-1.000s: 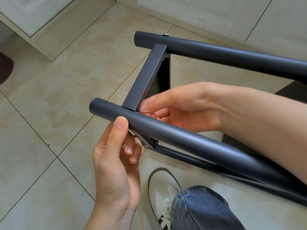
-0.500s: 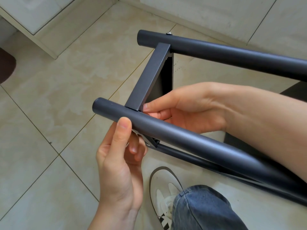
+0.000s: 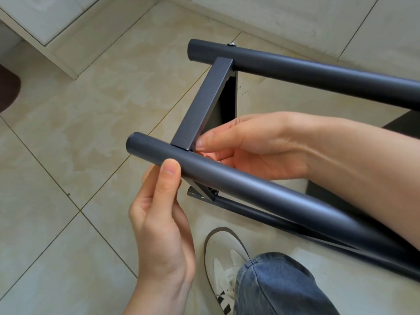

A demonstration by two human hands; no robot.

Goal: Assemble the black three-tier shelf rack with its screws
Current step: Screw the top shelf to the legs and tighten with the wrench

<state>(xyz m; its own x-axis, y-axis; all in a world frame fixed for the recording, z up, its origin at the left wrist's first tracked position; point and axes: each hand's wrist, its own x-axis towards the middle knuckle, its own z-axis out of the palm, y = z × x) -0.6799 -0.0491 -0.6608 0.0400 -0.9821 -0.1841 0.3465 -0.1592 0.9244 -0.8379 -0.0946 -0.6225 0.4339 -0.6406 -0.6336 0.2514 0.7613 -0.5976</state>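
The black rack frame is held above the tiled floor. Its near tube [image 3: 250, 185] and far tube [image 3: 318, 71] are joined by a flat crossbar [image 3: 202, 105]. A screw head [image 3: 232, 43] sits on top of the far tube above the crossbar. My left hand [image 3: 163, 223] grips the near tube from below, thumb on top beside the joint, fingers hidden under it. My right hand [image 3: 256, 153] reaches between the tubes and pinches the crossbar's near end, thumb against its side. A bracket [image 3: 204, 193] and a thinner rod [image 3: 250, 210] show beneath the near tube.
My white shoe [image 3: 225, 258] and jeans leg [image 3: 279, 287] are below the frame. A white cabinet base [image 3: 45, 26] stands at the top left, and a dark rounded object [image 3: 8, 87] lies at the left edge. A black panel [image 3: 404, 123] shows at the right.
The frame and both hands keep their hold and have barely shifted. My left fingers, visible below the tube earlier, are now tucked out of sight under it.
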